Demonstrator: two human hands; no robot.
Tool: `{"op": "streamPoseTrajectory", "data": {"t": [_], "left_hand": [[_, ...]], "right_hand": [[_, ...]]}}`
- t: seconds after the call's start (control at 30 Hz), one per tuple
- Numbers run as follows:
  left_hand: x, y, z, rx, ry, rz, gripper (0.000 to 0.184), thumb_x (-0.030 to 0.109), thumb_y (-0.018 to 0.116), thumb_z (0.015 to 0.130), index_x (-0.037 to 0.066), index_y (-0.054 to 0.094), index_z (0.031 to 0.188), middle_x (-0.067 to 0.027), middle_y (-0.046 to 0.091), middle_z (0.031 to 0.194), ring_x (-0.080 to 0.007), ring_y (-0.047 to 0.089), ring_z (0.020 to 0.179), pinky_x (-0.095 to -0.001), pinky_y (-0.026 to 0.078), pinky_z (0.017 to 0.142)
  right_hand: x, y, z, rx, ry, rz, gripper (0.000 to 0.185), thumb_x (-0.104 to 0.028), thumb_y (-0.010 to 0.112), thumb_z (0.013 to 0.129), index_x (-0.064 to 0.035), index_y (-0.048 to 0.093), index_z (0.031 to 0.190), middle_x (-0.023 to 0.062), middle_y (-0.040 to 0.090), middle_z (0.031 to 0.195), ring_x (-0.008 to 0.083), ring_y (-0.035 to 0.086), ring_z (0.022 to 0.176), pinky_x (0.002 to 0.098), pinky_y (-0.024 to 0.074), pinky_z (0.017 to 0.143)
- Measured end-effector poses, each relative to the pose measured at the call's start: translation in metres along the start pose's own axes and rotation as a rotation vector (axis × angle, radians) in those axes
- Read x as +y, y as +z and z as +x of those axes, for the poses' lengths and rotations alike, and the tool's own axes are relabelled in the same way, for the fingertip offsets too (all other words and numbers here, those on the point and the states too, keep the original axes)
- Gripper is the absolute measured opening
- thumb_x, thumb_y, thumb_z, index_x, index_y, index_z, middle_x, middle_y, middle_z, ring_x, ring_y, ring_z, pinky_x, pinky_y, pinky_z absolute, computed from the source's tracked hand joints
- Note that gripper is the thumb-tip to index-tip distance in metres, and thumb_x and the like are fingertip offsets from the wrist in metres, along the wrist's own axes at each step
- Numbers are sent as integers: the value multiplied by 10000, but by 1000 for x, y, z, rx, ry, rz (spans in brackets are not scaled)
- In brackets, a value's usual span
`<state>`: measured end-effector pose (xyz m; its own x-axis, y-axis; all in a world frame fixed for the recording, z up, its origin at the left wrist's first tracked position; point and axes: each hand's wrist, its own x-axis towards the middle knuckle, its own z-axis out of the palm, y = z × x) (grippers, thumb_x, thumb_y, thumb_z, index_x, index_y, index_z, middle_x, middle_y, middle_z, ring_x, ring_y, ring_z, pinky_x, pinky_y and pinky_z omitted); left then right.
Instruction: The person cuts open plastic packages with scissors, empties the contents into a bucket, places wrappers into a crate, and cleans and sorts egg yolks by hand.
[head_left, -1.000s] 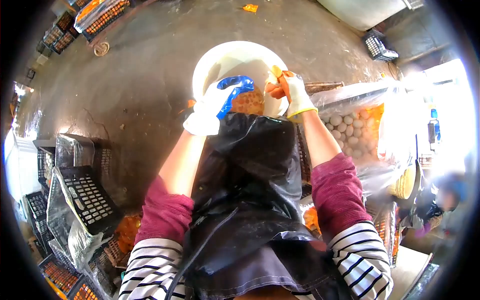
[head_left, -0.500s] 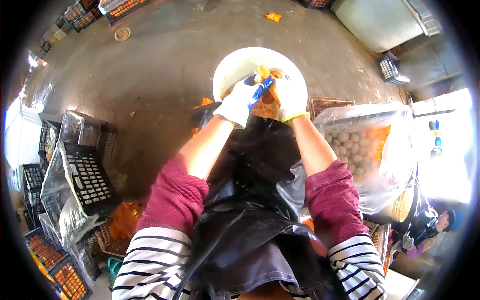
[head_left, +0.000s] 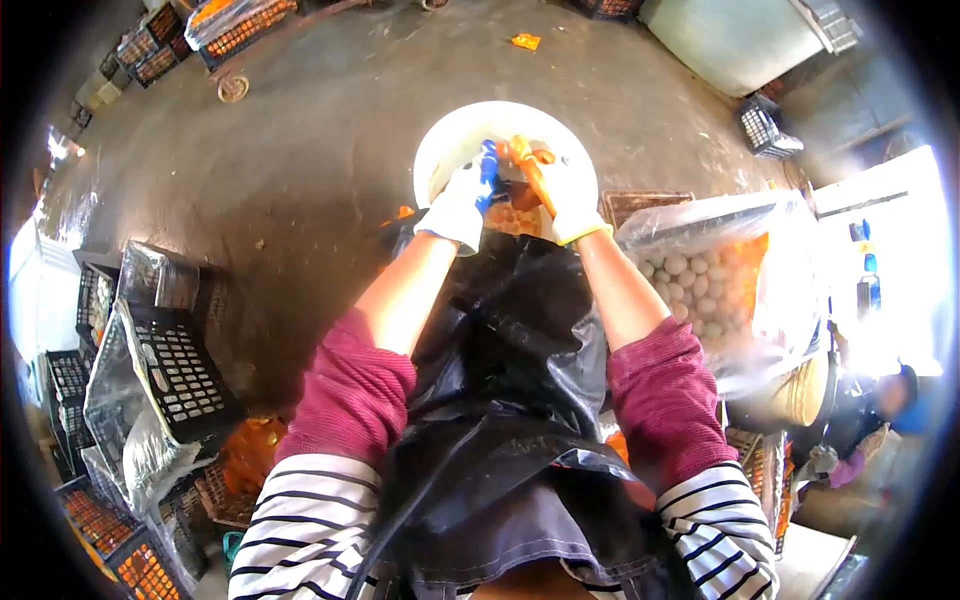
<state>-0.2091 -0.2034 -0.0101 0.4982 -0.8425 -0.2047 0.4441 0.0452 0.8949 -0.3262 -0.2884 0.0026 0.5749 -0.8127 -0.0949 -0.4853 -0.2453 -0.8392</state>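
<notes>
Both my hands are over a large white tub [head_left: 440, 150] in front of the black apron [head_left: 500, 340]. My left hand [head_left: 468, 195], in a white and blue glove, has its fingers closed at the tub's middle; what they hold, if anything, is hidden. Close beside it, my right hand [head_left: 555, 190], in a white and orange glove, is closed too, near a small orange-yellow lump at its fingertips that I cannot tell from the glove. Round orange-pink pieces [head_left: 512, 220] lie low in the tub. Right of the tub, pale eggs [head_left: 695, 285] fill a plastic-lined crate.
Black crates [head_left: 180, 375] with plastic sheeting stand at the left, and crates of orange contents [head_left: 150, 570] below. A large pale basin [head_left: 735, 45] is at the upper right. A co-worker [head_left: 860, 430] is at the right edge. An orange scrap [head_left: 526, 41] lies on the floor.
My hands came together from apart over the tub, then parted slightly. The view has shifted a little.
</notes>
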Motion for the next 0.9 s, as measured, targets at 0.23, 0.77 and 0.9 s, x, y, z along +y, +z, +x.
{"op": "streamPoseTrajectory", "data": {"t": [0.23,0.77,0.9], "left_hand": [[-15,-18,20,-201,95,3,325,211,649,857,30,586,1119,-74,613,1032,-164,599,866,-293,539,740],[1,-4,-1,-198,198,547,356,311,596,897,6,632,1076,-81,651,965,-144,591,848,-255,488,737],[-4,-6,-1,-178,163,442,341,308,595,896,12,640,1060,-75,657,946,-146,596,845,-262,496,718]], "right_hand": [[54,10,6,124,-282,-231,400,-363,387,930,-82,593,1127,115,604,1134,260,567,1024,339,430,889],[46,14,6,65,-284,-317,231,-198,453,895,-57,635,876,147,647,925,290,625,834,348,492,749],[6,-1,-18,-2,-449,-755,197,-157,473,864,-50,638,846,155,636,975,297,611,879,343,489,762]]}}
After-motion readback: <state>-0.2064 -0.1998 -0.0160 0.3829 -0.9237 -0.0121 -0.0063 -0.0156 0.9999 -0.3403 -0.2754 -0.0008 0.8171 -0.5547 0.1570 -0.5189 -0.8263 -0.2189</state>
